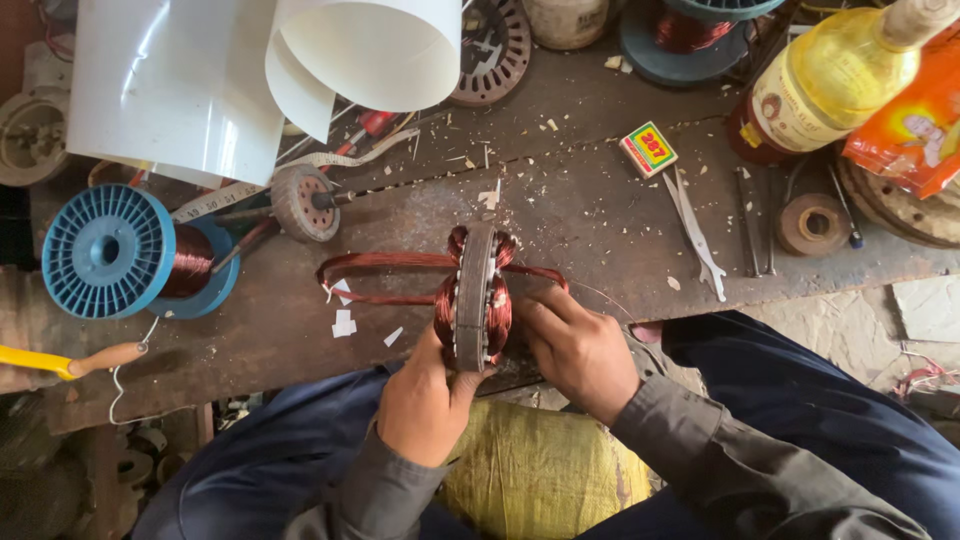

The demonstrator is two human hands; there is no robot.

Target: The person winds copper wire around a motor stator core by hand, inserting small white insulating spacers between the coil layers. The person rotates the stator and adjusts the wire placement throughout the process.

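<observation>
A round metal stator (476, 296) stands on edge on the worn workbench (580, 210), wound with copper coils. A loose loop of copper wire (370, 278) trails from it to the left. My left hand (425, 400) grips the stator's lower edge from below. My right hand (575, 350) presses against its right side, fingers on the copper winding there. Both sleeves are grey.
A blue spool of copper wire (110, 252) lies at the left, with a rotor (300, 202) and white rolled sheet (370, 50) behind. Scissors (695, 235), a small matchbox (648, 149), an oil bottle (825, 80) and an orange packet (915, 125) sit at the right. A yellow sack (540, 470) lies on my lap.
</observation>
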